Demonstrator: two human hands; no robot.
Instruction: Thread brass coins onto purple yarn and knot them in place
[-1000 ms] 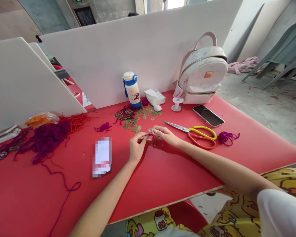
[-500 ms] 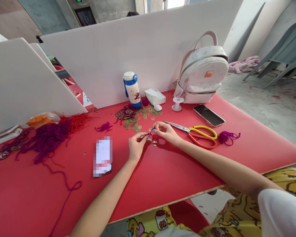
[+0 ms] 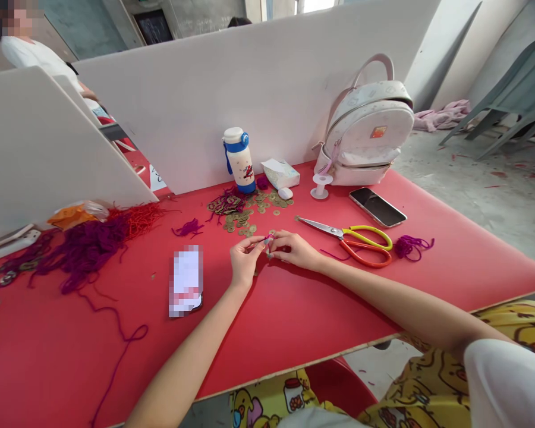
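Note:
My left hand [image 3: 244,259] is closed in a pinch over the red table, gripping a thin purple cord [image 3: 270,237]. My right hand [image 3: 296,251] pinches the same cord close beside it, with the fingertips almost meeting. Fingers partly cover the cord, and how it is looped or knotted there is too small to tell. Just beyond the hands lies a spread of brass-coloured coins with holes [image 3: 235,222], and purple cord is tangled among some of them. To the right of my right hand rest scissors [image 3: 323,227] with one yellow and one orange handle.
A blue-and-white bottle [image 3: 239,160], tissue pack [image 3: 282,175], white spool [image 3: 320,187] and backpack [image 3: 365,139] stand along the white partition [image 3: 182,119]. Phones lie at right [image 3: 378,207] and left [image 3: 185,282]. Purple yarn [image 3: 87,252] is heaped far left. A person [image 3: 38,56] is behind the partition.
My right hand has come down slightly and turned, drawing nearer to my left. The dangling coins under the fingers are now mostly hidden. A person has appeared at the upper left.

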